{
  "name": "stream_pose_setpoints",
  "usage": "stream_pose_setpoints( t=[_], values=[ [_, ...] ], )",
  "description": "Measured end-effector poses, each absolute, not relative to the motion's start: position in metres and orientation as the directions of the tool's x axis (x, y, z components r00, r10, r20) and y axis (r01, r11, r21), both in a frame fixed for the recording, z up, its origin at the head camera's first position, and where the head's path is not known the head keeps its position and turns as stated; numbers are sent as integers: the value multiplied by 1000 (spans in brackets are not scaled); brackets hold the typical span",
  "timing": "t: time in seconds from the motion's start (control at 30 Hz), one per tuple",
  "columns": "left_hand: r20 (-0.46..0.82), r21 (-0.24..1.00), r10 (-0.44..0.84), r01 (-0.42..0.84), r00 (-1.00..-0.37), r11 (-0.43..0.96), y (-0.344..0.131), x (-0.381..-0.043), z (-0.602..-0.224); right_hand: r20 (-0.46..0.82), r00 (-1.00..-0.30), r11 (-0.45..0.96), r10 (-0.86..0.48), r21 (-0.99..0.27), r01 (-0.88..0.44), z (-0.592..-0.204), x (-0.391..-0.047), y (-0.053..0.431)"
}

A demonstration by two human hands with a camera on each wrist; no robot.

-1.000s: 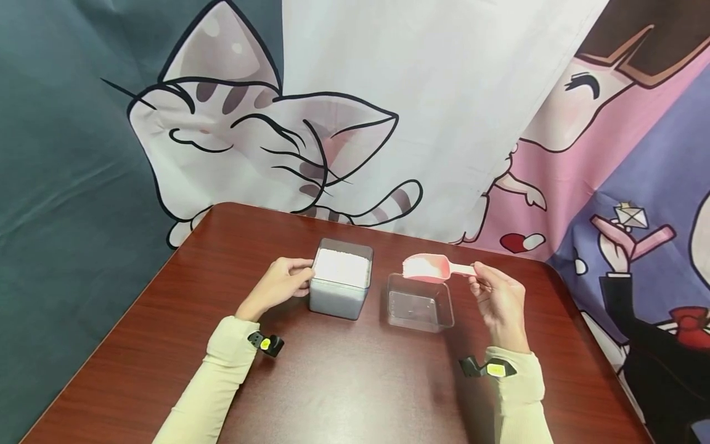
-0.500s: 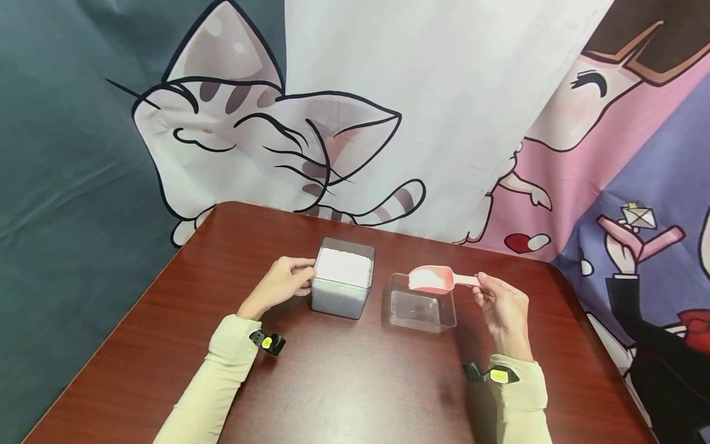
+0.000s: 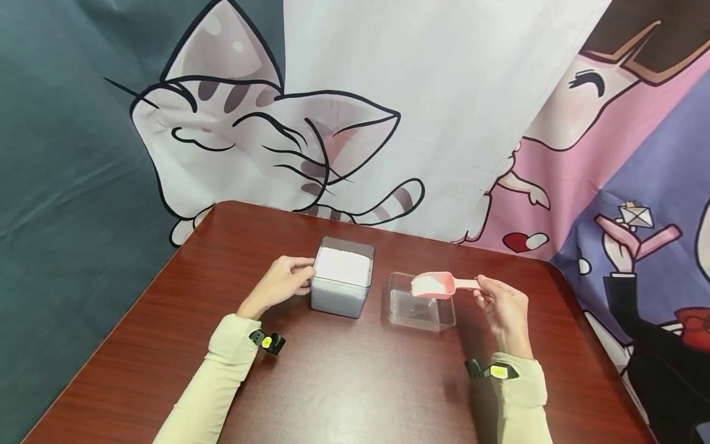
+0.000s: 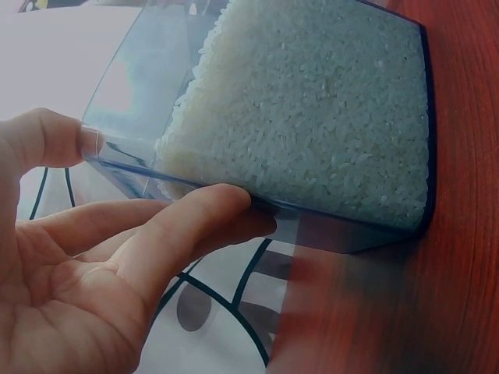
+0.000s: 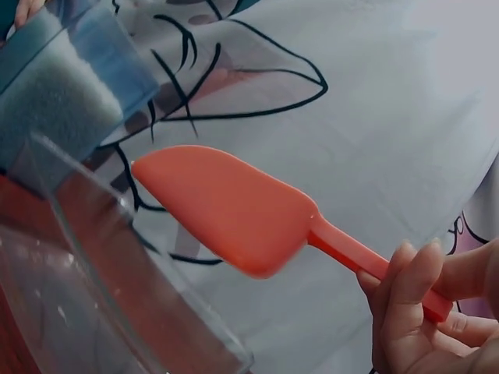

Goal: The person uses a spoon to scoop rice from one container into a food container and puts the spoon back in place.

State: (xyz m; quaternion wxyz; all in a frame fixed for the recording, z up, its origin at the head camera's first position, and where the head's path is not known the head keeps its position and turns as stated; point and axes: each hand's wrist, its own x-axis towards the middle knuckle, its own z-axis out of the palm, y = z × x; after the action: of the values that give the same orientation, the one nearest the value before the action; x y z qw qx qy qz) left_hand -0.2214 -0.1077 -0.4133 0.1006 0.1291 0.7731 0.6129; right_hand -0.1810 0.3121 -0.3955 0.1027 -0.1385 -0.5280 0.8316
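A clear, bluish box (image 3: 341, 296) on the table holds white rice (image 4: 312, 117), with a bare band of wall above the grains. My left hand (image 3: 280, 283) grips its left side; in the left wrist view thumb and fingers press on its rim and wall. To the right my right hand (image 3: 503, 311) pinches the handle of a pink scoop (image 5: 226, 210). Some rice lies in the scoop's bowl (image 3: 429, 285), seen from above. The scoop is held over the back part of a shallow clear tray (image 3: 407, 317). From the right wrist only the scoop's outside shows.
The brown wooden table (image 3: 333, 382) extends toward me and to both sides. Behind it hangs a cloth backdrop (image 3: 455, 123) with cartoon drawings, close to the table's back edge.
The scoop has come down and slightly toward me, from the tray's back edge to over its inside. My left hand and the rice box stay put.
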Motion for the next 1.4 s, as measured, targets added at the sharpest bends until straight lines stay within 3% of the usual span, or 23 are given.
stream_pose_setpoints(
  t=[0.47, 0.6, 0.83, 0.93, 1.0, 1.2, 1.4],
  values=[
    [4, 970, 320, 82, -947, 231, -106, -220, -411, -76, -919, -238, 387, -971, -20, -393, -178, 308],
    [4, 971, 322, 81, -947, 225, -106, -221, -411, 15, -894, -86, 449, -994, -60, -392, -179, 304],
    [10, 969, 319, 88, -948, 232, -107, -220, -409, 266, -898, 83, 350, -964, -253, -410, -186, 320],
    [10, 969, 316, 86, -949, 230, -107, -220, -409, 309, -871, 219, 382, -946, -240, -396, -179, 307],
    [7, 969, 321, 85, -947, 230, -107, -220, -409, 303, -855, 338, 421, -927, -163, -379, -169, 292],
    [-3, 972, 330, 76, -944, 224, -107, -219, -411, 321, -854, 456, 409, -883, -113, -358, -155, 275],
    [-7, 973, 325, 69, -946, 222, -107, -218, -412, 337, -853, 495, 398, -862, -110, -367, -159, 279]
  ],
)
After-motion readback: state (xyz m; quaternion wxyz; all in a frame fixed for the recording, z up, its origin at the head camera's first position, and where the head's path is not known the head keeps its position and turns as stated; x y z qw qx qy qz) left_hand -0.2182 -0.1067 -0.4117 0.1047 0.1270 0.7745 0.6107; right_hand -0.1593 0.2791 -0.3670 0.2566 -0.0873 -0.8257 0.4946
